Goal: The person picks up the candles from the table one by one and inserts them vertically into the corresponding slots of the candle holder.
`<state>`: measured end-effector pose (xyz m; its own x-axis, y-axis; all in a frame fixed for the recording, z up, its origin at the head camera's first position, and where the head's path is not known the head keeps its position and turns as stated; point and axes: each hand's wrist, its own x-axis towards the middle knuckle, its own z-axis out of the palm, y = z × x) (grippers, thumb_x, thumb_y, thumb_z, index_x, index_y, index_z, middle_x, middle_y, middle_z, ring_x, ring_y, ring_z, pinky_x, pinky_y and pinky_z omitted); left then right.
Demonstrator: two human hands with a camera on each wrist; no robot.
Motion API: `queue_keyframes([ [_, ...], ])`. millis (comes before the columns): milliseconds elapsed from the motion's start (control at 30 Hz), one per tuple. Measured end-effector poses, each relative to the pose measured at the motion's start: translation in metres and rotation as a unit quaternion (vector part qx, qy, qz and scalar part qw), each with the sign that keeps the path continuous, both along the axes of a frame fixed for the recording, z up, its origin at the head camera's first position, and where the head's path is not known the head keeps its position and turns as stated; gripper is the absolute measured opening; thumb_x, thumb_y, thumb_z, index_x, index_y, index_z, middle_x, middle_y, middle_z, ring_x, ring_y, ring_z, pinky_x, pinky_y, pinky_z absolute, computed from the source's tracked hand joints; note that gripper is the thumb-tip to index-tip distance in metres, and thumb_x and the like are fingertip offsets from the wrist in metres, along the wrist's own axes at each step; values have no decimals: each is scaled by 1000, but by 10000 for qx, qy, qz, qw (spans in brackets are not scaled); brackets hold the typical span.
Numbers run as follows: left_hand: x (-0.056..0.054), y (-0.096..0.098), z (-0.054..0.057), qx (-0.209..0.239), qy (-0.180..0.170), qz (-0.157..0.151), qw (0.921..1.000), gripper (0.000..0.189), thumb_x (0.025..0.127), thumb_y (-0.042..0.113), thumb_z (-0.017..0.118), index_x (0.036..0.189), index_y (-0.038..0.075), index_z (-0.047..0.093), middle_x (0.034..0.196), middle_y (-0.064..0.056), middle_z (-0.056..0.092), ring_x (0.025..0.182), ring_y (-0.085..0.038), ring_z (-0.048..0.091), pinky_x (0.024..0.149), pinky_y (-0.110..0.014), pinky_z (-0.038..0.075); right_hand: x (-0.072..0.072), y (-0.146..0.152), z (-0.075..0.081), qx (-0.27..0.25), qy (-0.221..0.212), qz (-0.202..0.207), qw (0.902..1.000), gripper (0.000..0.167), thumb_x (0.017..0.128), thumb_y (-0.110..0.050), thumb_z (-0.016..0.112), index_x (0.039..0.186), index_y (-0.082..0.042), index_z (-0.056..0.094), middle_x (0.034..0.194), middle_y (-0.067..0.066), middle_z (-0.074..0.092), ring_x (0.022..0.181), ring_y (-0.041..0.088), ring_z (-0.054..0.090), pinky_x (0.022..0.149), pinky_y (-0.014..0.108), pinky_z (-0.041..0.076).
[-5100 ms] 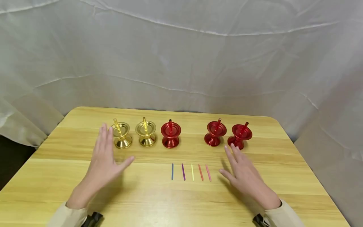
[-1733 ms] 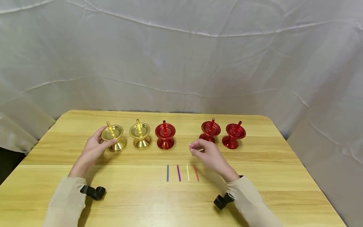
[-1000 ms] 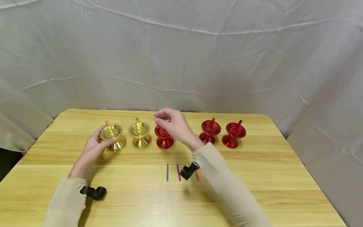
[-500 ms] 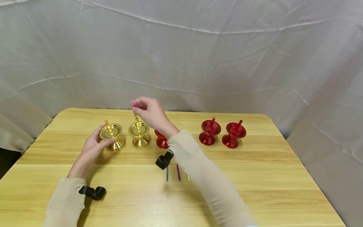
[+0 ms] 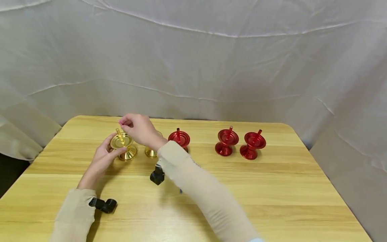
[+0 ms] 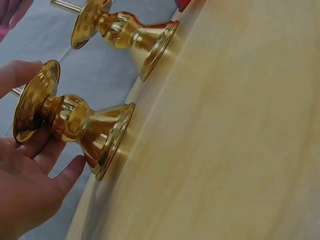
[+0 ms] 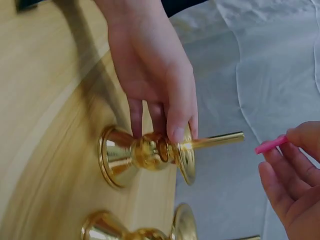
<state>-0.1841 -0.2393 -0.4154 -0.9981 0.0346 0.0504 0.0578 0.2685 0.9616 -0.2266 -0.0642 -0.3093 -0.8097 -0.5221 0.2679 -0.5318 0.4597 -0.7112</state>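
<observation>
R hand [image 5: 139,129] has a pink candle [image 7: 271,145] pinched btwn thumb & fingertips, one end poking out. From here I see that end facing the mouth of the upright tube [image 7: 220,140] on the gold holder [image 5: 128,154], w/ a small gap btwn: nr, not touching, so candle's in the air, not in the tube.

L hand [image 5: 104,155] is clamped on that same holder: thumb on the dish [image 6: 37,100], fingers curled round behind the neck just under it. Holder's base sits on the table, upright.

Just to the person's R is the other gold holder [image 5: 151,153], same shape, partly hidden behind R hand & wrist. Next along, a red holder [image 5: 179,137], its base mostly covered by the R sleeve [image 5: 205,188]. Then a wider space, & two more reds, the fourth holder [image 5: 223,148] & fifth holder [image 5: 249,152], nr each other, each w/ its own tube sticking up.

A bit of a blue stick [image 5: 180,191] peeks out from under the R arm; rest of it I can't see. L sleeve [image 5: 74,215] is beige too, & each wrist wears a small black cam, L cam [image 5: 105,205] & R cam [image 5: 157,176]. Table [image 5: 290,201] is pale wood-grain w/ rounded far corners; behind it hangs a wrinkled greyish-white cloth [image 5: 211,67].
</observation>
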Motion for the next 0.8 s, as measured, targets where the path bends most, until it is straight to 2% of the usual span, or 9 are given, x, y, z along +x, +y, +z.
queue_keyframes([
  [233, -3, 6, -3, 166, -61, -58, 9998, 74, 95, 22, 64, 152, 3, 21, 141, -25, 41, 108, -1, 48, 89, -10, 39, -2, -10, -11, -943, -351, -401, 9941, 13, 94, -8, 63, 105, -3, 69, 94, 3, 70, 75, -1, 59, 67, 8, 46],
  [500, -2, 10, -3, 271, -125, -14, 9996, 74, 94, 21, 65, 152, 3, 22, 140, -25, 42, 106, 0, 50, 89, -11, 40, -5, -19, -22, -1274, -372, -656, 9890, 11, 95, -10, 62, 104, -4, 67, 90, -2, 68, 75, -3, 58, 69, 7, 46],
  [633, -2, 8, 0, 311, -116, -8, 9994, 75, 94, 22, 65, 152, 4, 21, 140, -24, 41, 108, -2, 49, 89, -11, 40, -7, -25, -19, -1079, -247, -546, 9924, 12, 96, -10, 61, 106, -4, 66, 91, -2, 67, 77, -2, 58, 71, 6, 45],
  [800, -1, 7, 1, 248, -182, -31, 9995, 77, 94, 24, 64, 154, 6, 18, 142, -22, 39, 111, -3, 48, 89, -11, 40, -5, -28, -14, -240, 63, -425, 9988, 15, 97, -14, 60, 110, -8, 66, 97, -5, 69, 84, -2, 59, 74, 4, 42],
])
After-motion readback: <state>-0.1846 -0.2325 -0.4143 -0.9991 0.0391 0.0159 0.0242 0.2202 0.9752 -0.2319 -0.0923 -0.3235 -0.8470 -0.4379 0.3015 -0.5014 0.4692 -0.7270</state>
